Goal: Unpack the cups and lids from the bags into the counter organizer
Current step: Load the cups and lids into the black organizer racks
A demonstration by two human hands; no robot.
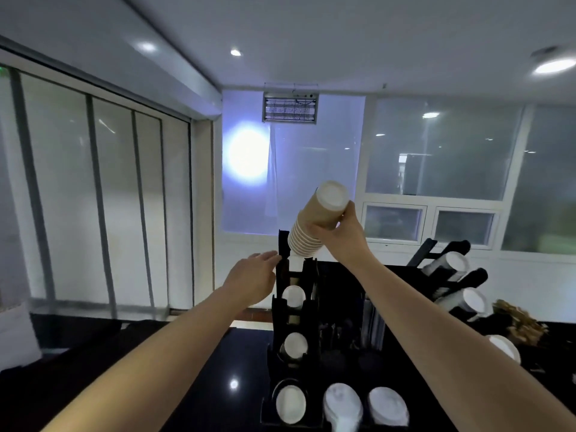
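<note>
Black organizer (282, 310) dim, slots hard to read. Right hand (338, 230) grips cup stack (318, 221), tilted above organizer's 12 o'clock; left hand (254, 277) spread, touching its top. Glossy dark table (218, 378), frosted windows behind.

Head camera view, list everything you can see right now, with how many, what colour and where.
stack of paper cups: one, brown with white base, held tilted above organizer top
counter organizer: one, black, on counter centre
cup stacks in organizer slots: three, white ends, left column
lid stacks: two, white, front row
second cup rack: one, black, holding cups, right
counter: one, dark, glossy
insect light trap: one, grey, hanging at ceiling
left hand: open, touching organizer's top edge
right hand: gripping the cup stack
</note>
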